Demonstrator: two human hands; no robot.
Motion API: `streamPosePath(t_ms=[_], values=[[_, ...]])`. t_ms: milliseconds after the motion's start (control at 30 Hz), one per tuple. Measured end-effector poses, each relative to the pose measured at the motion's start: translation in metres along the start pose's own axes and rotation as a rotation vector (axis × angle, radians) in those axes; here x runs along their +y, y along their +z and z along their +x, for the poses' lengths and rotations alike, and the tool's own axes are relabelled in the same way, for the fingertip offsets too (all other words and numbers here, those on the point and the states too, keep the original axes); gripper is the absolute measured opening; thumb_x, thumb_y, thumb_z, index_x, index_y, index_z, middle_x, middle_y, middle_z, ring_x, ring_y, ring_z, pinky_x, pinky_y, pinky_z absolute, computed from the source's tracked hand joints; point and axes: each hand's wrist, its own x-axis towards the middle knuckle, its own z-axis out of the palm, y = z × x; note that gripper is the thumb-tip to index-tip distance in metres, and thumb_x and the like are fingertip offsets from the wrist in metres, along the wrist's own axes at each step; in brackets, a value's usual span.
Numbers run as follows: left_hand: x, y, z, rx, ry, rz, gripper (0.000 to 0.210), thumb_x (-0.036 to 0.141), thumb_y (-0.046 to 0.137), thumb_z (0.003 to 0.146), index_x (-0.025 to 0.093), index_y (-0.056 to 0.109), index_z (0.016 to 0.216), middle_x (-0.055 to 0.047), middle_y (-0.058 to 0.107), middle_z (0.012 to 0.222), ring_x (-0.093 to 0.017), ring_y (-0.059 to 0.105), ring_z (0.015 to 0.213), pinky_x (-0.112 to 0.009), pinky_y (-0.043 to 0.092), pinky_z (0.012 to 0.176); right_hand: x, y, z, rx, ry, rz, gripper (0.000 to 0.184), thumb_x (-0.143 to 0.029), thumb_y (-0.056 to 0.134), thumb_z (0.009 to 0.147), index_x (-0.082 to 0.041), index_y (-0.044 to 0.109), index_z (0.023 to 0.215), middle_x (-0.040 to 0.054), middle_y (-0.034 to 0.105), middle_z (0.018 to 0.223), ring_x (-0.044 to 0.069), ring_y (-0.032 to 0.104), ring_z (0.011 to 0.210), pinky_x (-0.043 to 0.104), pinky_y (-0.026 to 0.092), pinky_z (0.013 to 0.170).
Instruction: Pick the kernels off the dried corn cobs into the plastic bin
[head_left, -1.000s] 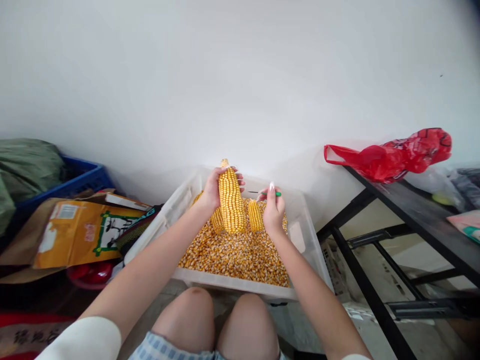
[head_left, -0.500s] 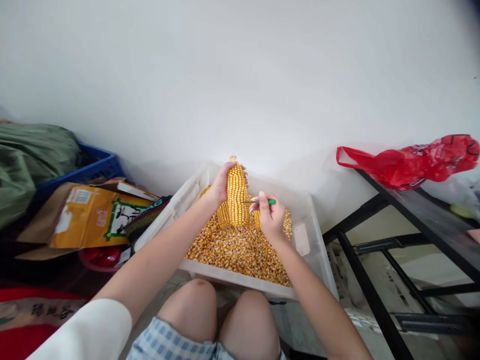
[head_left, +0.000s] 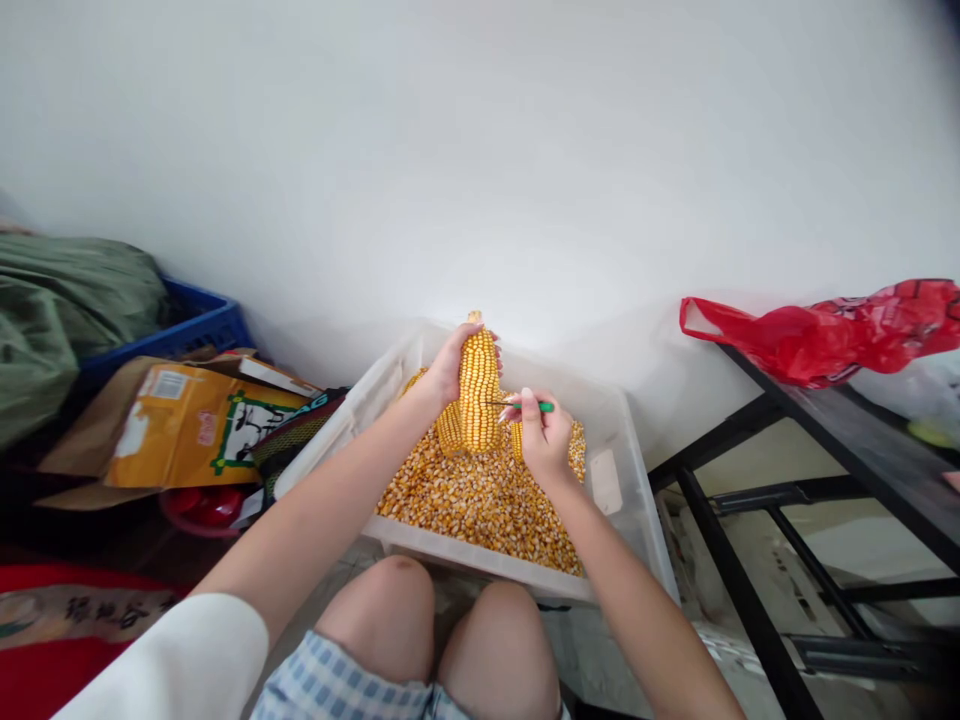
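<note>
Tilted nearly upright over the plastic bin, a yellow corn cob [head_left: 478, 395] is wrapped by the fingers of my left hand [head_left: 448, 362]. My right hand [head_left: 546, 435] is closed round the green handle of a screwdriver [head_left: 536, 407]; its thin metal shaft points left and its tip meets the kernels on the cob's right side. Loose corn kernels [head_left: 480, 505] cover the bottom of the translucent bin [head_left: 630, 490]. More whole cobs lie among them behind my hands, one of them a second cob [head_left: 450, 430] just left of the held one.
To the left are an orange cardboard box [head_left: 180, 425], a blue crate [head_left: 202, 325] with a green sack [head_left: 82, 300], and a red bowl [head_left: 206, 508]. On the right stands a black metal frame [head_left: 739, 560] with a red plastic bag [head_left: 825, 330] on top. A white wall [head_left: 480, 160] rises behind the bin.
The view has shifted slightly. Both hands keep their grips, and the screwdriver tip stays against about the same part of the cob.
</note>
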Motion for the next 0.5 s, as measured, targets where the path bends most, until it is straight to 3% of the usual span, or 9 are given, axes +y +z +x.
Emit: streamPosePath(t_ms=[300, 500], values=[[0.0003, -0.0006, 0.0004, 0.011, 0.004, 0.007, 0.029, 0.043, 0.052, 0.071, 0.016, 0.054, 0.079, -0.001, 0.059, 0.061, -0.014, 0.058, 0.052, -0.027, 0.048, 0.053, 0.0019, 0.0001, -0.0014, -0.024, 0.009, 0.015, 0.025, -0.037, 0.042, 0.089, -0.019, 0.057, 0.083, 0.0020, 0.062, 0.067, 0.013, 0.061, 0.062, 0.027, 0.050, 0.061], [-0.0009, -0.0041, 0.0031, 0.023, 0.000, 0.032, 0.029, 0.044, 0.053, 0.071, 0.015, 0.055, 0.078, -0.001, 0.059, 0.061, -0.014, 0.057, 0.051, -0.027, 0.049, 0.054, 0.0047, -0.0016, -0.0015, -0.126, -0.090, -0.040, 0.021, -0.031, 0.042, 0.089, -0.019, 0.057, 0.084, 0.0024, 0.062, 0.072, 0.013, 0.060, 0.067, 0.027, 0.049, 0.065]])
